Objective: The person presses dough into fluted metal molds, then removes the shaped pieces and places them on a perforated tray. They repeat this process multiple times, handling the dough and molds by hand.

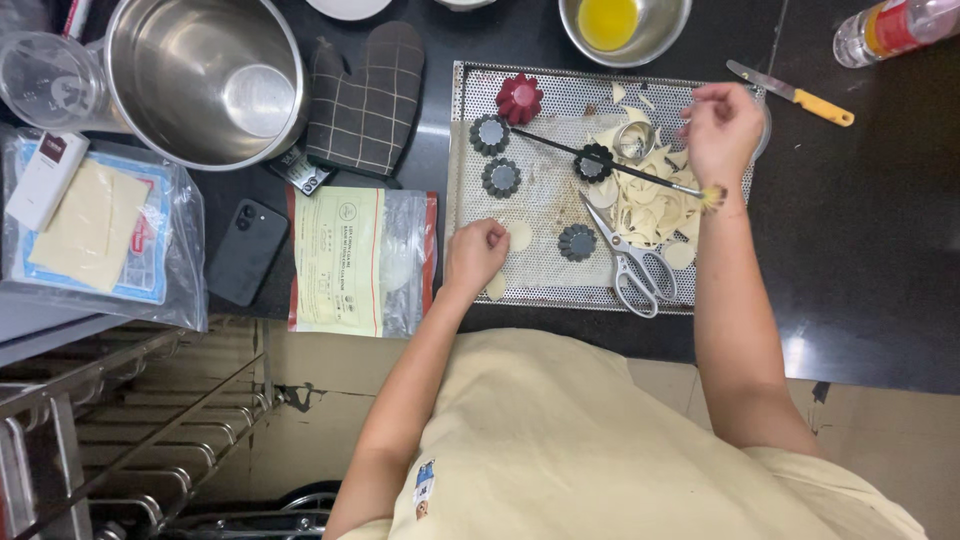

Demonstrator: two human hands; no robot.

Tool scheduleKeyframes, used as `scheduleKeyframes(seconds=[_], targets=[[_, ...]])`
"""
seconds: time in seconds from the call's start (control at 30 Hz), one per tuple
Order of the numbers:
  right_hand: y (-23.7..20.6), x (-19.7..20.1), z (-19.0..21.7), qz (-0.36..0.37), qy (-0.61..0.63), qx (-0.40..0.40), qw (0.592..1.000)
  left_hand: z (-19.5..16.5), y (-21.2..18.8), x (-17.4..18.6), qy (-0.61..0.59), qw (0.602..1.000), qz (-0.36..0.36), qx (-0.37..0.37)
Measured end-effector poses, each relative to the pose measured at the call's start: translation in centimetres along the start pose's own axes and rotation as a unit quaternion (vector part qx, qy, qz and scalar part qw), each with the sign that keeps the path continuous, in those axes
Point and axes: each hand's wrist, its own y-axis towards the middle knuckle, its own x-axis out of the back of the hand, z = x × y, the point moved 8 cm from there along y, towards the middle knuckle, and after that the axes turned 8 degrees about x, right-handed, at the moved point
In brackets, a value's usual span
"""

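Right hand (722, 130) is clenched around a long black-handled pastry brush (600, 160), held over the perforated metal baking tray (470, 180); bristles lie at the wrist side, handle tip beside a dark fluted tartlet mould (490, 134). Left hand (476, 255) pinches a small pale dough round (519, 236) on the tray's near edge. Steel scissors (632, 262) rest beside a heap of pale dough scraps (648, 205).

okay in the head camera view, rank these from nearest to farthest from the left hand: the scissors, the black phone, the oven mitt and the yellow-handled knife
From the left hand:
1. Scissors, to its right on the perforated tray.
2. Oven mitt, up and left; black phone, left. Too close to call.
3. Yellow-handled knife, far upper right.
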Motion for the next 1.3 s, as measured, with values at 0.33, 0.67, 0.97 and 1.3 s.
scheduleKeyframes(seconds=[0.33,0.67,0.97,1.3], targets=[[-2.1,-9.0,2.3,0.498,-0.238,-0.020,0.834,0.6,-0.4,-0.2,-0.003,1.000,0.011,0.012],[-6.7,-15.5,5.8,0.403,-0.329,0.184,0.834,0.0,-0.3,-0.1,0.029,0.999,0.012,0.015],[-5.5,-17.6,5.9,0.450,-0.335,0.167,0.810,-0.7,-0.5,0.3,0.019,1.000,0.009,0.007],[0.2,-4.9,10.3,0.306,-0.044,0.128,0.942,-0.9,0.3,0.8,0.005,1.000,-0.023,-0.008]])
